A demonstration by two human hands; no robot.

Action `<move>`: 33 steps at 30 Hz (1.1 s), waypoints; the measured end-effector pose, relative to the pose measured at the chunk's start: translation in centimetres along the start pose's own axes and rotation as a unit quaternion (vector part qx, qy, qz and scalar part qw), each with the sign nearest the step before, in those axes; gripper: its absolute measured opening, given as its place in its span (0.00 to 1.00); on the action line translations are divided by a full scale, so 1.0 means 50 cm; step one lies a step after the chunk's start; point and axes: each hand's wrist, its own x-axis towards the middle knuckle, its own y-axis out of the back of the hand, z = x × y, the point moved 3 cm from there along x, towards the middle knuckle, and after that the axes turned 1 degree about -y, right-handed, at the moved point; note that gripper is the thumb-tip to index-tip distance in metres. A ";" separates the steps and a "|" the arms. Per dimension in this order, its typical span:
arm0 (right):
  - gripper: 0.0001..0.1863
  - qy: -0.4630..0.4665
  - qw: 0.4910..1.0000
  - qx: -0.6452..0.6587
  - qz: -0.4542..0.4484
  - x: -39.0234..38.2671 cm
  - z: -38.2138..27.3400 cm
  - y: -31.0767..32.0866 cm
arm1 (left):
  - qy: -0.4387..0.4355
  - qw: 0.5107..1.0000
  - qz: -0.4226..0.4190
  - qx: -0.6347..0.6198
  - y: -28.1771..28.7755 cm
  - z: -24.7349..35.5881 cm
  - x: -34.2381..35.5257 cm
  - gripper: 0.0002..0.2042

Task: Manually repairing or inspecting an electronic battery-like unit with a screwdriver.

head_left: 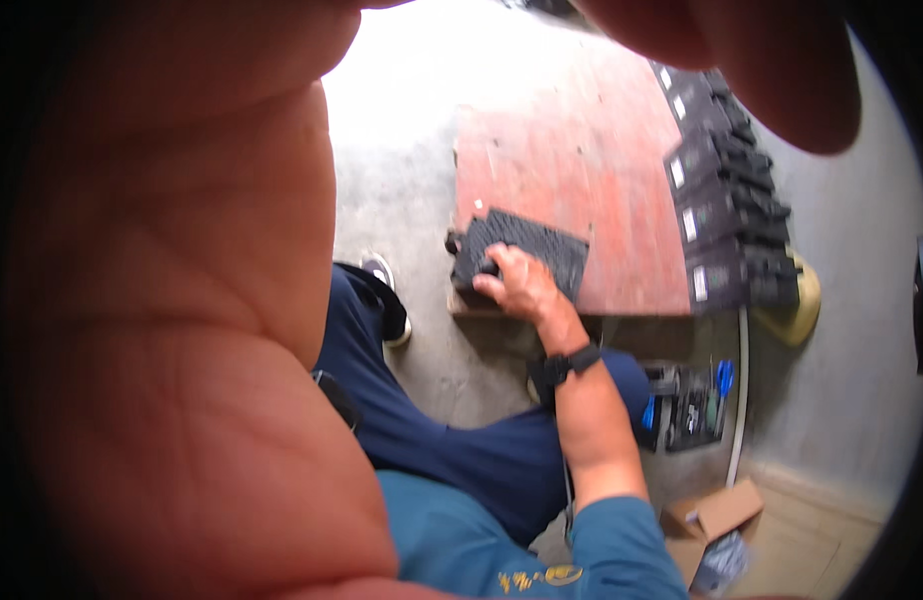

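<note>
Left hand [162,320] blocks the lens; right grip [522,285] presses black keyboard [537,245].

White labels [690,224] mark stacked black units; open brown cardboard box [717,512] sits lower right.

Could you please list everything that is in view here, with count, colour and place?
red board: one, red-brown, flat on the floor ahead.
dark panel: one, black, lying on the board's near edge.
stacked dark units: a row, count unclear, black with pale labels, along the board's right side.
tool tray: one, dark, holding blue-handled tools, on the floor at right.
cardboard box: one, brown, open, lower right.
concrete floor: grey.
shoe: one, dark and white, on the floor.
right hand: resting on the dark panel, black wristband.
left hand: blurred, close against the camera, covering the left.
</note>
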 end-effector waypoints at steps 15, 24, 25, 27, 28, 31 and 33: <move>0.20 0.072 0.996 0.017 0.042 0.026 -0.038 -0.008 | 0.136 0.982 -0.127 -0.024 0.106 -0.243 -0.092 0.38; 0.20 0.106 0.994 -0.022 0.004 0.033 -0.038 -0.020 | 0.490 0.863 -0.118 0.008 0.167 -0.574 -0.295 0.25; 0.20 0.097 0.995 -0.009 0.008 0.034 -0.043 -0.014 | 0.510 0.851 -0.121 0.025 0.169 -0.579 -0.290 0.25; 0.20 0.090 0.996 0.004 0.009 0.032 -0.060 -0.007 | 0.489 0.863 -0.125 0.028 0.172 -0.585 -0.280 0.24; 0.20 0.058 0.998 0.000 0.008 0.032 -0.066 0.004 | 0.466 0.875 -0.131 0.030 0.169 -0.586 -0.273 0.24; 0.20 0.026 1.000 -0.006 -0.009 0.039 -0.063 0.006 | 0.435 0.881 -0.170 0.078 0.164 -0.580 -0.270 0.22; 0.21 0.024 0.999 -0.008 -0.022 0.039 -0.054 -0.002 | 0.428 0.883 -0.177 0.084 0.159 -0.581 -0.272 0.21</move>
